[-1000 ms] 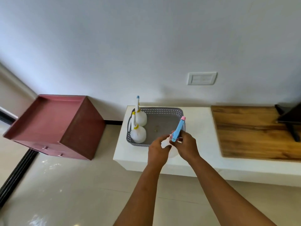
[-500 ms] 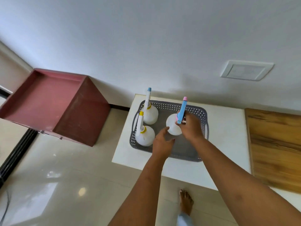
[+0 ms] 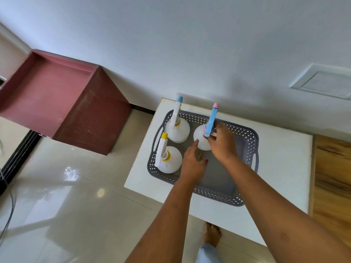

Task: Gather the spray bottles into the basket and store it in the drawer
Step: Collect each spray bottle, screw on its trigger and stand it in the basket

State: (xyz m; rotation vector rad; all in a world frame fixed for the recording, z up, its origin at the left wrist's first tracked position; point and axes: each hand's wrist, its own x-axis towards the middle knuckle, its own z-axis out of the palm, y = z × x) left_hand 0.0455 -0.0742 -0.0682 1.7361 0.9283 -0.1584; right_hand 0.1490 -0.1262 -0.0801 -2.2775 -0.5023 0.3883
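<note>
A grey perforated plastic basket (image 3: 247, 137) with side handles is sitting on a white low table (image 3: 281, 168), and three round white plastic spray bottles are standing upright inside it. The person's right hand (image 3: 222, 143) is closing its fingers around the blue trigger head of the bottle with the pink nozzle (image 3: 201, 137), at the basket's far middle. The left hand (image 3: 191, 164) is reaching in with fingers loosely spread, one fingertip touching that bottle's side and gripping nothing. The bottle with the blue nozzle (image 3: 177, 130) is standing at the far left corner, and the bottle with the yellow nozzle (image 3: 169, 162) just in front of it. A dark red cabinet (image 3: 62, 103) is standing on the glossy tiled floor (image 3: 76, 205) to the left.
</note>
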